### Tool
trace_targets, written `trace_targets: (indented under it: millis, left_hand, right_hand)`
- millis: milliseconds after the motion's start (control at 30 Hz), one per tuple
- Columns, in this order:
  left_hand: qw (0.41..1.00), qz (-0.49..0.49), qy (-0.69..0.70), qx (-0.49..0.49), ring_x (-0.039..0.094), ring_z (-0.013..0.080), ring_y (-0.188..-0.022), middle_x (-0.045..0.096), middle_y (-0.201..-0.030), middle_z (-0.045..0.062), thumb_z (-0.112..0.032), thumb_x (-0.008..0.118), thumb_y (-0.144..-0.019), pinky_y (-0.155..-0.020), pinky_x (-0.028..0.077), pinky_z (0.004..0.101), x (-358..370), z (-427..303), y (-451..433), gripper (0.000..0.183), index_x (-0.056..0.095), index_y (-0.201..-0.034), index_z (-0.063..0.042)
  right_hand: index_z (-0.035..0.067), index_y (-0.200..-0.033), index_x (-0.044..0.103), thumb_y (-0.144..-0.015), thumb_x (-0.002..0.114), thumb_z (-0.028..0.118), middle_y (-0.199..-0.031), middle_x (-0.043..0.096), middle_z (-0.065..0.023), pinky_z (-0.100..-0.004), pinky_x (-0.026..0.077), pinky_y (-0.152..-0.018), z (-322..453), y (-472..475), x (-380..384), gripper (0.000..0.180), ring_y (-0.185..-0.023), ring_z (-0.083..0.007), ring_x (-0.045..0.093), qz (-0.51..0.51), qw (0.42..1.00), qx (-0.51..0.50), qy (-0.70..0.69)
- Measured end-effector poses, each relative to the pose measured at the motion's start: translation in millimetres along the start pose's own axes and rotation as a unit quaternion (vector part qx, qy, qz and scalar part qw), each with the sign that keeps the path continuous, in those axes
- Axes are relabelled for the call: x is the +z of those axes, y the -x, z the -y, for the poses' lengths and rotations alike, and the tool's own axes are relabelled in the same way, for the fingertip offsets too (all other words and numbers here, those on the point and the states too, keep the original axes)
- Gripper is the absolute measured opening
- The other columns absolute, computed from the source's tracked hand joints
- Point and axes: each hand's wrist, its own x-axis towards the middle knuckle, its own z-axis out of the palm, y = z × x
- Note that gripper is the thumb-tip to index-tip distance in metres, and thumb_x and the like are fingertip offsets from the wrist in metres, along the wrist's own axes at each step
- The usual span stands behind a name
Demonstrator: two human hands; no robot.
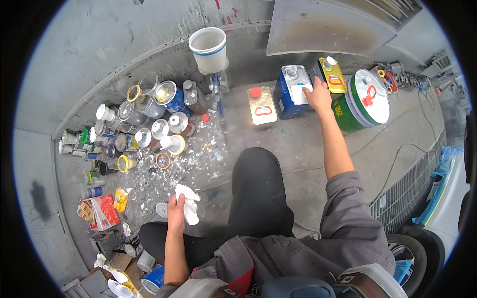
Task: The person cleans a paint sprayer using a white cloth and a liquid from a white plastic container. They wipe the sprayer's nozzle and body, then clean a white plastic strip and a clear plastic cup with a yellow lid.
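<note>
My left hand (177,212) grips a crumpled white wipe (189,205) above the floor, left of my bent knee. My right hand (319,96) reaches forward to the blue rectangular metal can (285,100), its thumb at the edge of a folded white sheet (298,94) lying over the can's top. Whether the fingers close on the sheet or only rest by it is hard to see. A gold rectangular can (337,74) with a red handle stands just beyond that hand. Left of the blue can is a pale metal can (262,108) with a red cap.
A green drum (346,115) with a white lid stands to the right. Paint cans and bottles (149,108) crowd the left wall. A white bucket (208,56) sits on a blue-marked stand (217,89). Paint flecks spot the floor; a cable (397,156) runs near a floor grate (402,197).
</note>
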Motion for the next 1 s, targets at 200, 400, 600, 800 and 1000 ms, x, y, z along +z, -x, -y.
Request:
trace_targets:
  millis: [200,400,600,800,1000]
  left_hand:
    - [0.993,0.043,0.110,0.029,0.069,0.0157,-0.088,0.071,-0.104,0.006,-0.028,0.056,-0.106,-0.075,0.057,0.0329,15.3,-15.0,11.9,0.035,0.061,-0.128,-0.001]
    - [0.973,-0.019,0.230,0.019,0.071,0.0173,-0.088,0.072,-0.102,0.007,-0.013,0.063,-0.101,-0.075,0.059,0.0324,0.2,-6.9,16.8,0.025,0.063,-0.122,0.001]
    - [0.957,-0.208,-0.060,0.193,0.068,0.0184,-0.086,0.070,-0.099,0.011,-0.010,0.075,-0.090,-0.075,0.054,0.0320,-26.8,-5.2,-6.1,0.023,0.067,-0.109,0.001]
    - [0.954,-0.062,0.116,0.269,0.070,0.0192,-0.091,0.073,-0.102,0.009,-0.007,0.070,-0.090,-0.079,0.055,0.0332,-57.1,-13.0,1.4,0.026,0.068,-0.115,0.002]
    - [0.882,0.035,0.460,0.099,0.068,0.0146,-0.098,0.069,-0.112,0.005,-0.014,0.062,-0.102,-0.082,0.056,0.0301,-176.5,-3.4,19.0,0.029,0.061,-0.128,-0.001]
  right_hand:
    - [0.024,-0.142,0.058,-0.083,0.073,0.030,-0.135,0.066,-0.0110,-0.0509,0.049,-0.104,-20.1,-37.3,35.6,0.062,-0.127,-0.0294,0.062,0.140,0.988,0.046,0.035]
    - [0.004,-0.123,0.069,-0.086,0.073,0.029,-0.115,0.071,-0.0244,-0.0465,0.054,-0.092,-30.8,-44.8,36.3,0.045,-0.108,-0.0384,0.069,-0.029,0.999,-0.045,-0.006]
    - [0.004,-0.121,0.064,-0.096,0.067,0.010,-0.107,0.070,-0.0031,-0.0277,0.054,-0.085,135.1,110.1,-66.3,0.026,-0.094,-0.0101,0.067,0.312,0.702,-0.046,-0.638]
    - [0.001,-0.109,0.066,-0.090,0.074,0.005,-0.095,0.067,0.0001,-0.0237,0.049,-0.075,345.0,341.5,-23.1,0.021,-0.085,-0.0072,0.061,0.592,0.625,-0.162,-0.483]
    - [-0.002,-0.103,0.067,-0.090,0.073,0.006,-0.079,0.062,0.0024,-0.0231,0.042,-0.060,441.1,436.7,23.4,0.017,-0.069,-0.0048,0.052,0.418,0.792,-0.276,-0.349]
